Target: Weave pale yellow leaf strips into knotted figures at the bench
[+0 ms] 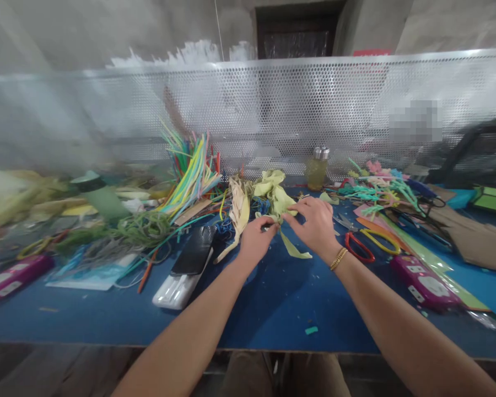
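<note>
Over the middle of the blue table, my left hand (257, 240) pinches the lower end of a crumpled pale green, husk-like bunch (274, 190). My right hand (313, 225), with a gold bracelet at the wrist, is closed at the bunch's right side, thumb and fingertips together on it. A loose pale green strip (293, 248) trails down between the hands. Just left of the bunch lies a beige, dried-looking husk piece (238, 207). Dark blue tangled strands (262, 206) show behind my left hand. My fingers hide the exact spot they grip.
Colourful pipe cleaners (192, 176) stand at the back left. A phone (195, 251) rests on a white power bank (177, 289). Red-and-yellow-handled scissors (359, 247) and a purple device (424, 281) lie right. A bottle (317, 170) stands before a perforated metal screen (289, 110).
</note>
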A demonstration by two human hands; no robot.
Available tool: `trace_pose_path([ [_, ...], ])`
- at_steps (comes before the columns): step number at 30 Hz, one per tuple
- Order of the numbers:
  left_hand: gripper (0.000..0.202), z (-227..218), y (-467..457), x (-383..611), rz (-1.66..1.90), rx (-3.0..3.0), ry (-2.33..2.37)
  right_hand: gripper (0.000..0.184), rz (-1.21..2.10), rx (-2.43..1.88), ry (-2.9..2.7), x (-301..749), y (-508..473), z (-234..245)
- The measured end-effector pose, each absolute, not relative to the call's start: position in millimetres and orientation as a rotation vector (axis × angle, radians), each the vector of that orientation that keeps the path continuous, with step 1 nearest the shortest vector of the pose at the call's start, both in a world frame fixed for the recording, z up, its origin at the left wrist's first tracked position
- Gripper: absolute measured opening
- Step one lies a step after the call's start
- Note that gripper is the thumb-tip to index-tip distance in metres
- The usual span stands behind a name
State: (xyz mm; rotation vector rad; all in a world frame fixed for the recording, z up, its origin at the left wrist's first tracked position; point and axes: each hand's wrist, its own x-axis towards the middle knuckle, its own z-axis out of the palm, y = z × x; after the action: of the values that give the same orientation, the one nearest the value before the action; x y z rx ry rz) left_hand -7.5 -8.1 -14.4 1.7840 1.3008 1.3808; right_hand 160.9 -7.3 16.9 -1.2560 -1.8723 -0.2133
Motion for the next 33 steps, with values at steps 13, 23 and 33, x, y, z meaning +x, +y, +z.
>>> trace_pose_path([
  [13,0.018,-14,-12,-5,1.229,1.814,1.208,0.021,0.463,-1.088,-1.721,150,2,-1],
  [23,0.01,-16,-8,1,1.209,1.417,1.05,0.025,0.539,-1.102,-1.67,145,6,-5],
  [33,0.021,-11,-9,-6,1.352,1.245,1.097,0.026,0.313,-1.153,-1.689,149,4,-1],
])
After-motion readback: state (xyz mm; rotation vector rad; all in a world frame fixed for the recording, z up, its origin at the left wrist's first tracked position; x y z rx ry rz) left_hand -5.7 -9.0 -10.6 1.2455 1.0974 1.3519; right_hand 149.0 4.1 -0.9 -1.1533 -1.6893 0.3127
